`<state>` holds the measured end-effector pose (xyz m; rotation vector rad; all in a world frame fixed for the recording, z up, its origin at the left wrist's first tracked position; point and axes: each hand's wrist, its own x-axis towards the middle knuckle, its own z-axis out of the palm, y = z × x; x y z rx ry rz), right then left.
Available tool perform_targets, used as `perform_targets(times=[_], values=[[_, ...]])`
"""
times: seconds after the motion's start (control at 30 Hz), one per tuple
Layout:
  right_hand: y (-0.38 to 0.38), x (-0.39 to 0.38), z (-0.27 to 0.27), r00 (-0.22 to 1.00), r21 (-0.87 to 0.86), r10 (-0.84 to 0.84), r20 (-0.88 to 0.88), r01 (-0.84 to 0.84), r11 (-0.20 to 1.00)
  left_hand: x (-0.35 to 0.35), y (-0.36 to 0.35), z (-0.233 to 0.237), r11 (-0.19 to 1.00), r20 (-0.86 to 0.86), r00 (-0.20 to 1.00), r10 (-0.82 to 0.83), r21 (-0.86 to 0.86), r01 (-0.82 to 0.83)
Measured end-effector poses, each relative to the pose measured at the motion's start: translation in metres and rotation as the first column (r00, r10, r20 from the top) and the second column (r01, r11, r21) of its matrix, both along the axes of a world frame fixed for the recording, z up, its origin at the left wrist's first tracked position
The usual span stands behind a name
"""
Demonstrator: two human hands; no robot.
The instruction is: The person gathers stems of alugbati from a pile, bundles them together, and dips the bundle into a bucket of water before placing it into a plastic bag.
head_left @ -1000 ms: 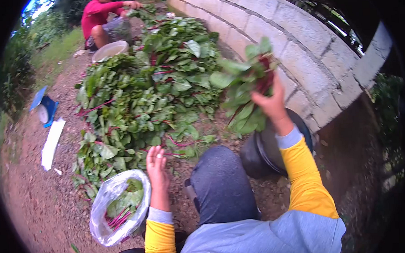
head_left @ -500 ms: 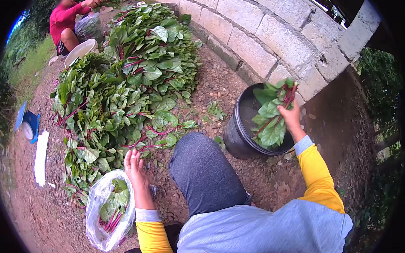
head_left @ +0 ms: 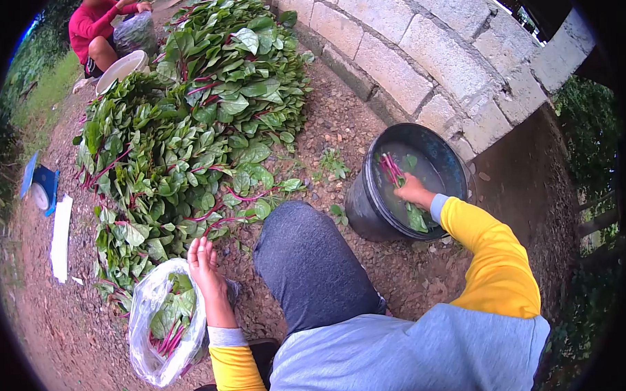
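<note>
My right hand (head_left: 415, 191) is closed around a bunch of Malabar spinach (head_left: 393, 169) inside the black bucket (head_left: 365, 200). Its purple-red stems point up and away, and the leaves hang low at the murky water. My left hand (head_left: 205, 269) is open, fingers stretched upward, beside the rim of a clear plastic bag (head_left: 143, 318). Leaves with purple-red stems (head_left: 171, 331) lie inside that bag. Just beyond my left hand spreads a large heap of the same greens (head_left: 187, 141) on the ground.
A concrete block wall (head_left: 404, 37) runs behind the bucket. At the far left, a person in a red top (head_left: 95, 25) sits by a filled plastic bag (head_left: 135, 34) and a white basin (head_left: 122, 70). A blue scale (head_left: 45, 190) and a white strip (head_left: 62, 239) lie left of the heap.
My right hand has lowered the spinach bunch from above the bucket's right rim into the bucket, moving left. My left hand stays beside the bag. The other person's hands have shifted.
</note>
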<state>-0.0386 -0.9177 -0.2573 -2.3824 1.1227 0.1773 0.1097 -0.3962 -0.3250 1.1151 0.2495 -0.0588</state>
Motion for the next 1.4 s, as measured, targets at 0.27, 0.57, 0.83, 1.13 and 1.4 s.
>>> perform_targets(times=[0.27, 0.57, 0.83, 1.13, 1.4], values=[[-0.05, 0.023, -0.106, 0.915, -0.115, 0.189, -0.358, -0.244, 0.963, -0.004, -0.001, 0.0, 0.999, -0.045, 0.999, -0.016, 0.029, 0.017], [-0.007, -0.001, 0.003, 0.906, 0.043, 0.034, 0.423, -0.057, 0.997, 0.005, -0.003, 0.01, 1.0, -0.007, 1.0, -0.014, -0.025, 0.014], [-0.01, -0.015, 0.069, 0.547, 0.256, -0.187, 0.816, -0.052, 0.965, 0.007, -0.006, 0.022, 0.998, 0.064, 0.998, -0.024, -0.063, 0.028], [-0.029, -0.009, 0.119, 0.374, 0.243, -0.186, 0.909, -0.11, 0.964, 0.005, 0.01, 0.023, 0.993, 0.1, 0.995, 0.026, -0.115, -0.014], [-0.039, -0.006, 0.151, 0.291, 0.09, -0.065, 0.955, -0.071, 0.993, 0.004, 0.008, 0.029, 0.995, 0.091, 0.995, 0.026, -0.1, -0.017]])
